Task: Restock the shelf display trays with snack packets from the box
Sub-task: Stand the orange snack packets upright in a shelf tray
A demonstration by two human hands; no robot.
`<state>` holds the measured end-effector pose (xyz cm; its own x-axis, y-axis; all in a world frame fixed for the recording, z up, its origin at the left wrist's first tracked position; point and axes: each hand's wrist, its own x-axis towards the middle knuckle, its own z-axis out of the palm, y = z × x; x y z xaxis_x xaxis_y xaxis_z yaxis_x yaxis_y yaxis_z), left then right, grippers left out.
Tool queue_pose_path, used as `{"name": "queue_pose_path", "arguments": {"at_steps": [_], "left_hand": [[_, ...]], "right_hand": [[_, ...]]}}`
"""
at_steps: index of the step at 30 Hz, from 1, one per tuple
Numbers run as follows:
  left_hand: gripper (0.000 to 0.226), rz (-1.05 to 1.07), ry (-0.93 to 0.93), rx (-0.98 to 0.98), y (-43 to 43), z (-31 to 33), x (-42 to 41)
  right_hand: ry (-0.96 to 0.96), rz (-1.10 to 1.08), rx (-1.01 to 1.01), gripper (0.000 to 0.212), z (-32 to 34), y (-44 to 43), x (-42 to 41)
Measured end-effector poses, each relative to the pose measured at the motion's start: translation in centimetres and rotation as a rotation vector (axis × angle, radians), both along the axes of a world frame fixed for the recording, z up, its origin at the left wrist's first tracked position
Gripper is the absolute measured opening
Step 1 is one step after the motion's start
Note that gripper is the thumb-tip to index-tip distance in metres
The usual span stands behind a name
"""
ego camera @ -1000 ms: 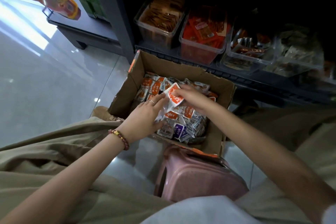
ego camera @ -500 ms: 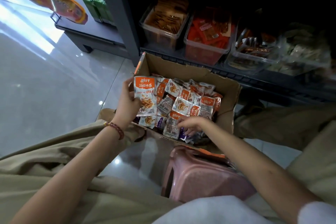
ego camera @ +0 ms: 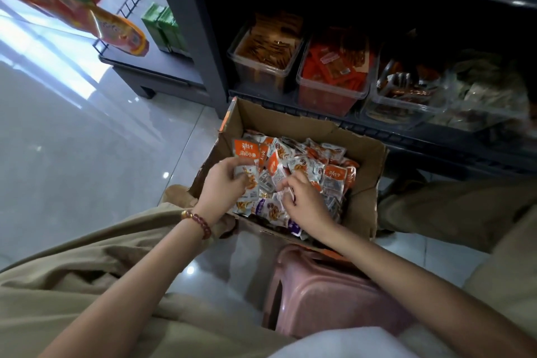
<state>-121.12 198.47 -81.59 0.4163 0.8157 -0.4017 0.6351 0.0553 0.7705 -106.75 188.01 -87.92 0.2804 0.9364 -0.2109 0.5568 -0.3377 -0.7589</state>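
- The left hand [ego camera: 222,183] grips a small stack of packets [ego camera: 245,154] at its lower part, with the fingers curled round it. The stack stands upright over the left side of the cardboard box [ego camera: 279,122].
- The front packet has an orange band with white Chinese characters. The lower line reads 深海小鱼, and the line above it is less sure.
- The right hand [ego camera: 306,202] lies on the loose packets [ego camera: 319,160] in the box, fingers bent down. I cannot tell if it pinches one.
- The loose packets have the same orange and white print, and some have purple. Their writing is too small to read.
- Behind the box, clear display trays [ego camera: 328,97] stand on the dark shelf [ego camera: 436,139]. The labels inside them are not readable, and the trays at the right are dim and blurred.
- The near wall of the box is partly hidden by a pink stool [ego camera: 328,293].
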Motion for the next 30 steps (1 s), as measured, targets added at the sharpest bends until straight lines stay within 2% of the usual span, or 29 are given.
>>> {"name": "queue_pose_path", "arguments": {"at_steps": [3,5,7,10,12,15,17,19,22,24,26,28,30], "left_hand": [[0.014,-0.054,-0.08,-0.042,-0.9,0.6,0.9],[0.026,-0.064,-0.202,-0.123,-1.4,1.3,1.6],[0.043,-0.021,-0.328,-0.233,-1.9,2.2,2.0],[0.061,0.036,-0.435,-0.303,-2.5,3.3,2.4],[0.053,0.084,-0.49,-0.31,-2.7,3.7,2.6],[0.02,0.129,-0.558,-0.293,-2.6,4.2,3.0],[0.018,0.122,-0.608,-0.293,-2.5,4.5,3.1],[0.023,0.105,-0.635,-0.286,-2.3,4.7,3.3],[0.023,0.048,-0.63,-0.176,-1.4,5.3,3.7],[0.023,-0.031,-0.604,-0.094,-0.6,5.8,3.8],[0.025,-0.15,-0.547,0.042,0.0,6.4,4.1],[0.041,-0.236,-0.527,0.138,0.1,6.9,4.5],[0.063,-0.239,-0.59,0.121,0.0,7.5,5.0]], "right_hand": [[-0.136,0.041,0.237,0.031,3.7,-0.1,-0.8],[-0.127,0.078,0.303,0.048,5.9,0.2,-1.7],[-0.109,0.102,0.289,0.064,7.2,0.4,-2.3],[-0.066,0.089,0.143,0.095,8.3,0.8,-2.7],[0.022,0.086,0.101,0.103,8.9,1.1,-2.8],[0.169,0.125,0.093,0.108,9.5,1.5,-2.1],[0.314,0.143,0.076,0.101,10.5,2.0,-0.5],[0.408,0.118,0.106,0.081,11.8,2.4,0.9],[0.354,-0.098,0.295,0.05,13.6,3.0,2.6],[0.294,-0.193,0.365,0.053,14.2,3.6,3.9],[0.3,-0.176,0.323,0.053,14.7,4.3,5.2],[0.416,-0.157,0.322,0.028,15.1,4.8,6.1],[0.462,-0.186,0.37,0.002,15.6,5.0,6.6]]}}
